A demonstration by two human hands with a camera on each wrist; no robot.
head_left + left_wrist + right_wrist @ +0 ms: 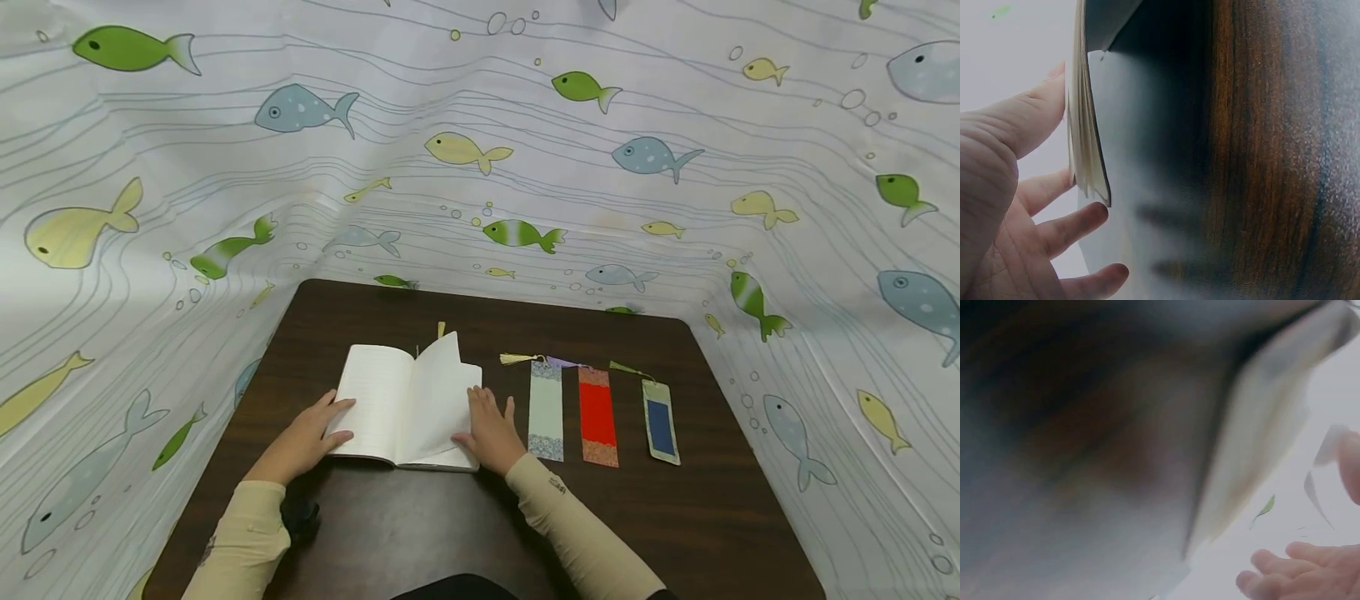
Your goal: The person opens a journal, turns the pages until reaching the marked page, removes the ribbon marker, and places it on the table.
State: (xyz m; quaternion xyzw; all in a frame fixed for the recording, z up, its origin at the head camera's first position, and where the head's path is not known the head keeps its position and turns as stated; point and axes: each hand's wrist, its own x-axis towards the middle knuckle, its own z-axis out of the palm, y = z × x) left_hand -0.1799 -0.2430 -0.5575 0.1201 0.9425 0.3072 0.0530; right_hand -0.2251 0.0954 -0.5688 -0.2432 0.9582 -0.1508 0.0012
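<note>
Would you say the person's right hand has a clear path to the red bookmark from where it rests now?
Probably yes. The right hand rests at the open book's right edge, and only the pale green bookmark lies flat between it and the red bookmark. Nothing upright blocks the way.

An open book [405,408] lies on the table [420,533], with the left hand [303,442] at its left edge and the right hand [491,433] at its right. Three bookmarks [597,415] lie side by side to the right of the book.
</note>
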